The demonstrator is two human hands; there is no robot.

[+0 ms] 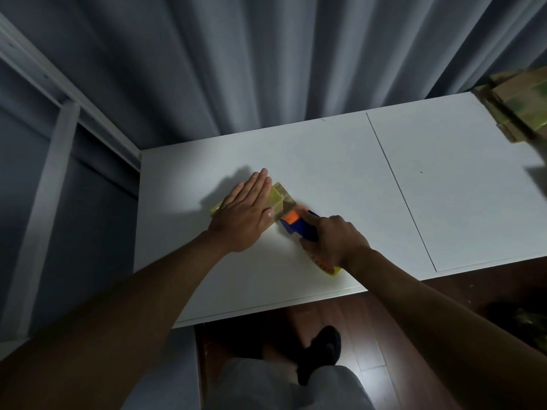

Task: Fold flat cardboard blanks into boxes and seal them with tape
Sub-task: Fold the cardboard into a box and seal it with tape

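Note:
A small cardboard box [283,200] with yellowish tape on it lies on the white table [325,161], left of centre. My left hand [245,211] presses flat on top of it with straight fingers and hides most of it. My right hand [331,238] grips a blue and orange tape dispenser [296,223], whose front end touches the box's right side. A yellow tape roll [330,269] shows under my right wrist.
A stack of taped cardboard boxes [521,105] sits at the table's far right corner. A thin seam [399,190] crosses the tabletop right of my hands. Grey curtains hang behind the table, a white frame [59,119] stands on the left.

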